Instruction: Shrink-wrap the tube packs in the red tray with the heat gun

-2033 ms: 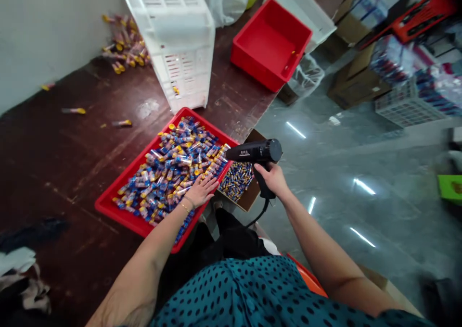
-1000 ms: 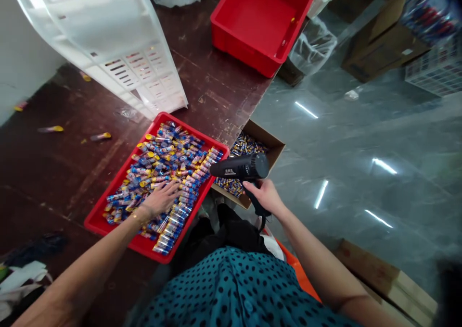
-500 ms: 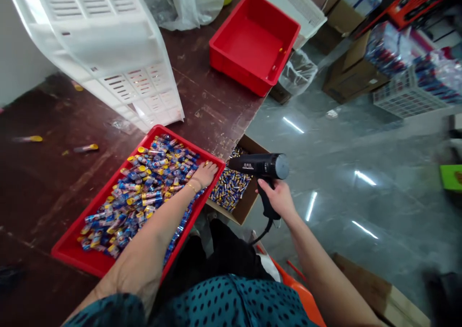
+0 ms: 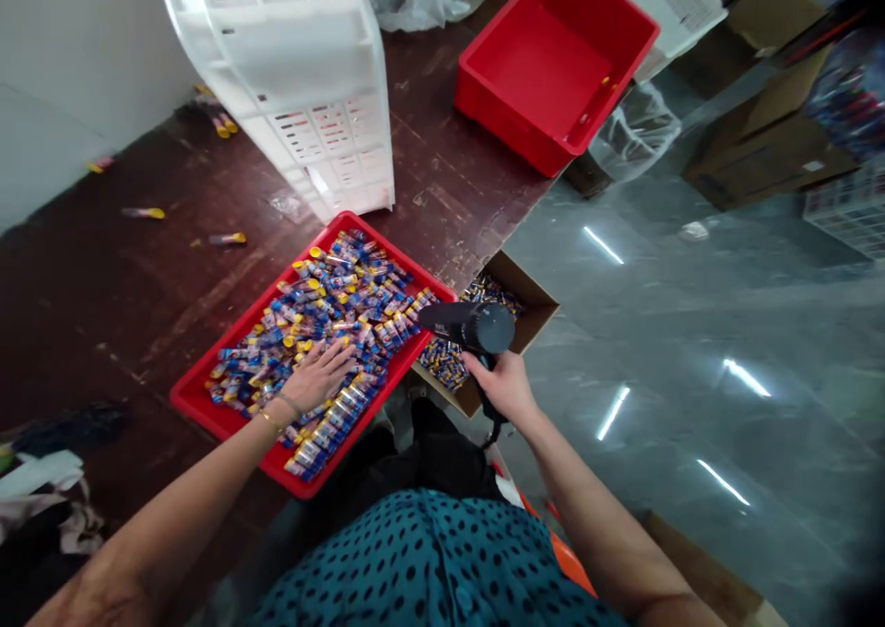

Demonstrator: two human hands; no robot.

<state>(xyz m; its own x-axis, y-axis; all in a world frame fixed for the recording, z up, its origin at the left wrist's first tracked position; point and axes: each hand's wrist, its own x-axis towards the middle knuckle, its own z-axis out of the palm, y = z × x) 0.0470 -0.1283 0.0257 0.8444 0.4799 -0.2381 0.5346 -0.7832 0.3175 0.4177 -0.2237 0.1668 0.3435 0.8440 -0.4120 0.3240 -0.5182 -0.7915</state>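
Note:
My left hand (image 4: 319,376) lies flat with fingers stretched over small clear tubes (image 4: 304,318) with blue-and-yellow ends, heaped in a shallow red tray (image 4: 200,410). Along the tray's near side, a row of tubes (image 4: 332,429) lies side by side. In my right hand (image 4: 504,387) is the handle of a black heat gun (image 4: 463,323), or possibly a hair dryer. Its barrel points left, with the nozzle over the tray's right rim. Below the tray, a cardboard box (image 4: 536,300) holds many more such tubes.
A tall white slotted plastic crate (image 4: 304,74) stands on the brown table (image 4: 442,184) behind the tray. Farther right is a deep red bin (image 4: 546,83) with a few small bits inside. Loose tubes (image 4: 228,239) lie on the table at left. Cardboard boxes (image 4: 753,138) stand on the grey floor.
My left hand has drawn back from the tray's far right corner to its middle. The black blower has moved left, its nozzle now over the tray edge. The whole view has shifted.

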